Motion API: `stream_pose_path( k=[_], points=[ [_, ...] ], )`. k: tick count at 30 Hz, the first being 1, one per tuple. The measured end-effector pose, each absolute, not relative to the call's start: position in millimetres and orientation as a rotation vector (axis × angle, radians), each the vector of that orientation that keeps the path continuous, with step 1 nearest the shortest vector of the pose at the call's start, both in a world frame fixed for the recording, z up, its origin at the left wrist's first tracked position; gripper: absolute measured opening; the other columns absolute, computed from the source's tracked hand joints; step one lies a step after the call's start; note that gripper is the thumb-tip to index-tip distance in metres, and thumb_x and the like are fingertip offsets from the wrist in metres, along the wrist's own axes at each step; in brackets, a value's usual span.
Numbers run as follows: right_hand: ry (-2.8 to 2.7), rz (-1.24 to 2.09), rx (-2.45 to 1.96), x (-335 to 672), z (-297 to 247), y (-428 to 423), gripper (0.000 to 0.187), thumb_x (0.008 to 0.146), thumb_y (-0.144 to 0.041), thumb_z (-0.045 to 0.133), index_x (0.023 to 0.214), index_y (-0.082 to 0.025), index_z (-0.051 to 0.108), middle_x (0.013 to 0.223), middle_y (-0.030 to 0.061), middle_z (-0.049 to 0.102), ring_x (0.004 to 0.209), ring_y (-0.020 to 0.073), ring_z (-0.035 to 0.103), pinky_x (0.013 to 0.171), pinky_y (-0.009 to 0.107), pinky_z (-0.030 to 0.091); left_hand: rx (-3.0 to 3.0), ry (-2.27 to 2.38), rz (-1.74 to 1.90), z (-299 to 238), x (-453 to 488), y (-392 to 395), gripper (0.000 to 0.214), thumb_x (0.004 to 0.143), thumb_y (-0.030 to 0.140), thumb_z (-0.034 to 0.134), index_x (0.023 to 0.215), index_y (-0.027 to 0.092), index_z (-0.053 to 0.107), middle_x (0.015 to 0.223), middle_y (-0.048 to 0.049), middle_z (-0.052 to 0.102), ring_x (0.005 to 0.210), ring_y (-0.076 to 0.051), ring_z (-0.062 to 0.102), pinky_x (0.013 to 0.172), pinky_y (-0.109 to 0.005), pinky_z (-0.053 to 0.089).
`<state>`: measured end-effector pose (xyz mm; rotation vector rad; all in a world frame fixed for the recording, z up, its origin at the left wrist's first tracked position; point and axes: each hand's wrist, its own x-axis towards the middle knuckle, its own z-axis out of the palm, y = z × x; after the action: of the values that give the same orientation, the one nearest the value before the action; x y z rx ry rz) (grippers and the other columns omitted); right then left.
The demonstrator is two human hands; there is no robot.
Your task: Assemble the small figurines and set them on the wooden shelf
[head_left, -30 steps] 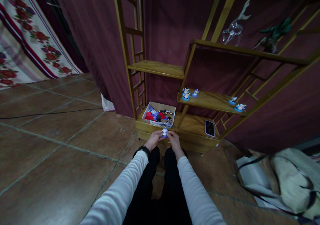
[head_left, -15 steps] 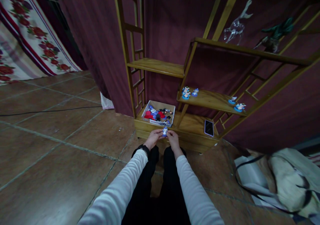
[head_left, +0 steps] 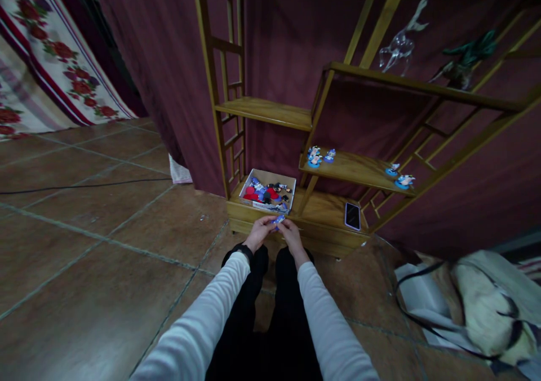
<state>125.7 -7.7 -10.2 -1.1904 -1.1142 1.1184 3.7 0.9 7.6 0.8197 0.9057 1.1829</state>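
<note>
A small purple-and-white figurine [head_left: 278, 220] is held between my two hands, just in front of the low shelf edge. My left hand [head_left: 261, 231], with a dark band at the wrist, grips it from the left, fingers closed. From the right, my right hand [head_left: 291, 234] pinches it, also closed. The figurine is tilted, and my fingers hide part of it. Right behind my hands stands an open cardboard box [head_left: 291, 199] holding several red, purple and black figurine pieces.
On the middle shelf [head_left: 359, 169] stand several small blue-based figurines [head_left: 314, 156]. A phone [head_left: 352, 216] lies on the bottom board at right. Higher up are a clear glass animal [head_left: 398, 48] and a dark green statuette [head_left: 465, 60]. Bags [head_left: 486, 308] lie on the floor at right.
The figurine was upright facing me; now it is tipped over to the right between my fingers. My right hand has closed in nearer to it.
</note>
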Motion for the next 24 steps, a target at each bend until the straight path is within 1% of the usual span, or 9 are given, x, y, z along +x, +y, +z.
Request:
stream_pose_path(
  k=[6,12,20,24],
  points=[
    [-1.105,1.126,-1.226,124,-11,-6,0.031,0.067,-0.041,0.061,0.089,-0.02,0.066,0.09,0.0024,0.07,0.086,0.0194,0.062,0.077,0.032,0.049,0.806,0.9,1.168,7,3,1,0.034,0.053,0.017,0.078,0.086,0.013,0.07,0.081,-0.0064,0.07,0.071,-0.014,0.062,0.072,-0.027,0.047],
    [-1.083,1.068,-1.286,123,-10,-7,0.022,0.066,-0.037,0.062,0.083,-0.023,0.066,0.084,0.0009,0.07,0.083,0.0198,0.062,0.073,0.031,0.049,0.773,0.918,1.142,8,4,4,0.031,0.056,0.021,0.077,0.085,0.011,0.07,0.081,-0.0086,0.07,0.074,-0.015,0.062,0.072,-0.028,0.048],
    [-1.099,1.069,-1.311,125,-15,-4,0.02,0.069,-0.034,0.058,0.083,-0.022,0.065,0.084,0.0008,0.068,0.075,0.0172,0.062,0.064,0.028,0.051,0.722,0.938,1.142,9,4,3,0.022,0.064,0.021,0.072,0.082,0.011,0.068,0.074,-0.0078,0.068,0.064,-0.013,0.061,0.062,-0.025,0.049],
    [-1.089,1.055,-1.307,125,-19,-2,0.019,0.069,-0.034,0.057,0.081,-0.021,0.064,0.084,0.0008,0.067,0.074,0.017,0.062,0.062,0.028,0.052,0.695,0.93,1.176,8,4,4,0.016,0.064,0.019,0.072,0.076,0.012,0.065,0.07,-0.0055,0.066,0.063,-0.013,0.062,0.063,-0.025,0.051]
  ],
)
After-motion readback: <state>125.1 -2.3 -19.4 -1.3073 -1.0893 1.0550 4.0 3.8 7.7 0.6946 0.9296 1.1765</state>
